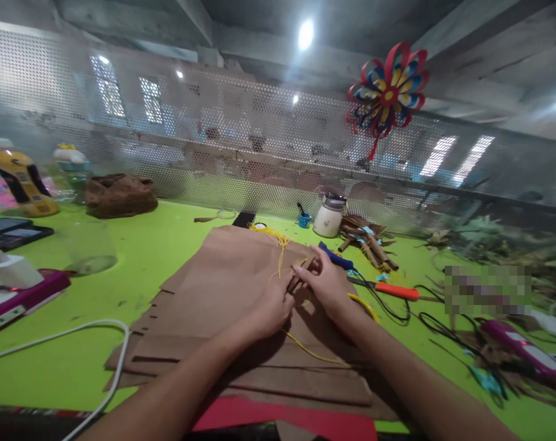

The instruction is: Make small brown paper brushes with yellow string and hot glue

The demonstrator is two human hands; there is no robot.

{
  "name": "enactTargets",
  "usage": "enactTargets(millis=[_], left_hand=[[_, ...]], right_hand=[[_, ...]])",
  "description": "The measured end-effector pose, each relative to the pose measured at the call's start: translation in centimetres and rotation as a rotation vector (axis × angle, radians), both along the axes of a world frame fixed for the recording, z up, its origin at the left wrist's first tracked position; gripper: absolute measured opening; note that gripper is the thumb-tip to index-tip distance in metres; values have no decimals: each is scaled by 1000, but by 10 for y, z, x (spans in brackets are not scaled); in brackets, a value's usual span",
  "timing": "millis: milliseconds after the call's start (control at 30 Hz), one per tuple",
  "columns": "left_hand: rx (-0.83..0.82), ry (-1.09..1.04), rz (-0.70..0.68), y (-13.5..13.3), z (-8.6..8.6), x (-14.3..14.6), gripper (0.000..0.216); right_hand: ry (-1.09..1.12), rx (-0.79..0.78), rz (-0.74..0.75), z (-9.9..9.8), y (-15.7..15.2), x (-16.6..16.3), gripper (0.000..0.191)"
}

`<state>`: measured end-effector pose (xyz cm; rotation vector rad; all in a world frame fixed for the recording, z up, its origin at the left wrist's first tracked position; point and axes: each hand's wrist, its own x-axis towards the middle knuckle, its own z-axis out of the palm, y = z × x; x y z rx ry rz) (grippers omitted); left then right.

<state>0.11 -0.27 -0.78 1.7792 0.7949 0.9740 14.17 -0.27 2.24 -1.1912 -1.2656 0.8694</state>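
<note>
Above a stack of brown sheets point(214, 294), my left hand point(271, 309) and my right hand point(326, 282) meet, their fingertips pinched around a small brown strip point(298, 280). Whether the strip is paper, leaf or cloth I cannot tell. Yellow thread point(282, 257) runs from a loose tangle at the stack's far edge down to my fingers. More yellow thread point(317, 355) trails across the sheets below my hands. My curled fingers partly hide the strip.
Right of the stack lie a blue-handled tool point(335, 256), an orange-handled tool point(397, 291) and black cables. Brown rolls point(374, 248) sit behind, beside a white jar point(329, 217). At left are a purple power strip point(34, 300), a white cable point(117, 361) and a clear container point(92, 251).
</note>
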Motion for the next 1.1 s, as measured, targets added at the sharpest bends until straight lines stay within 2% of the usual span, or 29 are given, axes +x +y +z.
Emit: enactTargets(millis=[100,200,367,533,667,1100], left_hand=[[-147,23,-48,0,0,0,45],[-303,-1,-113,-2,6,0,35],[-428,-86,-182,-9,23,0,15],[-424,-102,-108,-9,24,1,29],[-416,-55,-68,-5,19,-1,26],[-470,-101,-182,-6,23,-2,21]], right_hand=[[18,17,19,-4,1,3,67],[6,38,22,-7,2,5,64],[17,41,14,-6,0,4,60],[36,24,13,-4,-5,-1,55],[20,32,13,-3,-6,-2,48],[174,5,112,-4,-5,15,37]])
